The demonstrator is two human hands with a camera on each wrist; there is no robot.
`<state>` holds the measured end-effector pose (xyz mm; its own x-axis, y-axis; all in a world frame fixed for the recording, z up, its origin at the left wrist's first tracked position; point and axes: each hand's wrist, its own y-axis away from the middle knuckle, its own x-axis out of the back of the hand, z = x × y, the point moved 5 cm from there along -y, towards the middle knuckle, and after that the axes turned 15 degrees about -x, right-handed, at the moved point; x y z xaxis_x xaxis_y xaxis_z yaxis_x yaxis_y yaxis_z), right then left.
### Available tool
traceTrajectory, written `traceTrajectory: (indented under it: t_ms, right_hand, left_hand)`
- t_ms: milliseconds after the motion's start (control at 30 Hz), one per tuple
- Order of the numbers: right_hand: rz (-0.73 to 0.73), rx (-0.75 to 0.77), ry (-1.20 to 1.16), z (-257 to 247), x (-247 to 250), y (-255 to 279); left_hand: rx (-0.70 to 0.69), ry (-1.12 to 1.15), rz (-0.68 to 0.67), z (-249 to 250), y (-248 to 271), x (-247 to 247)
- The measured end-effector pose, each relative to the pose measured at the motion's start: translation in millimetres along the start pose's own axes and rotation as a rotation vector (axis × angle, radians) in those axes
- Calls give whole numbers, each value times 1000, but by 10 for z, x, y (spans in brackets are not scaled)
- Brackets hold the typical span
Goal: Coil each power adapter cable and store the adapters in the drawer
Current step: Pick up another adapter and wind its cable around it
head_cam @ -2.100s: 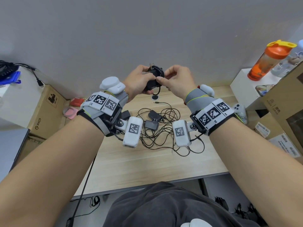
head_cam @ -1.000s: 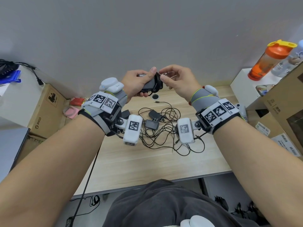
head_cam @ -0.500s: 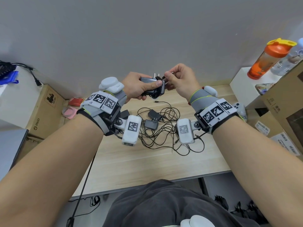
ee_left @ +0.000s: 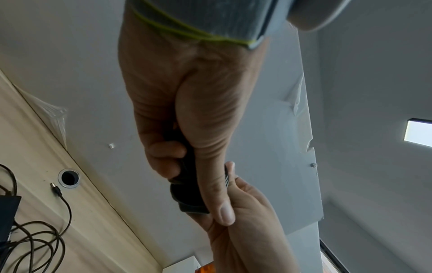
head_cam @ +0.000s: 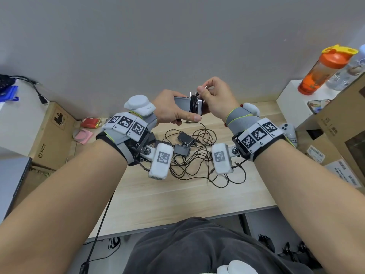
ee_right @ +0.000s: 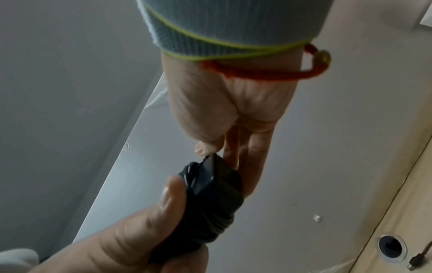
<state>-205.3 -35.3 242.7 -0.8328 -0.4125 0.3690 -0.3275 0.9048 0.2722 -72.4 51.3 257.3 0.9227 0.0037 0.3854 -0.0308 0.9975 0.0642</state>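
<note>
I hold a black power adapter up over the desk, its cable wound in tight turns around the body. My left hand grips the adapter, thumb underneath. My right hand pinches the cable's free end just above the prongs, and its other fingers lie behind the adapter. Two more black adapters lie on the wooden desk in a loose tangle of cables. No drawer is in view.
An orange bottle stands on a white shelf at the right, with cardboard boxes in front of it. Another box, a red packet and pink tape sit at the left. A cable hole is near the wall.
The adapter has turned to lie flat in my left hand with the prongs up. My right hand has wound the cable on and risen with its end to the prongs.
</note>
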Motion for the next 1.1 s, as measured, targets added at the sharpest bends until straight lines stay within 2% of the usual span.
traceTrajectory:
  t_ms: [100, 333, 433, 667, 800, 900, 1100]
  right_hand:
    - [9, -30, -9, 34, -15, -38]
    - [-96, -110, -173, -54, -13, 155]
    - [-77, -124, -147, -12, -7, 183]
    - [7, -283, -173, 389, -74, 110]
    - [49, -408, -196, 878, -94, -61]
    - [100, -464, -205, 951, -69, 116]
    - [-6, -535, -366, 1231, -79, 305]
  left_hand:
    - [-21, -18, 2, 1, -24, 6]
    - [-48, 26, 16, -101, -59, -1]
    - [-54, 28, -11, -140, -66, -47]
    - [-56, 25, -71, -309, -126, -157]
    - [-30, 35, -145, -510, -162, -326]
    - [2, 28, -191, -686, -194, -503]
    - [18, 4, -155, -797, -112, -848]
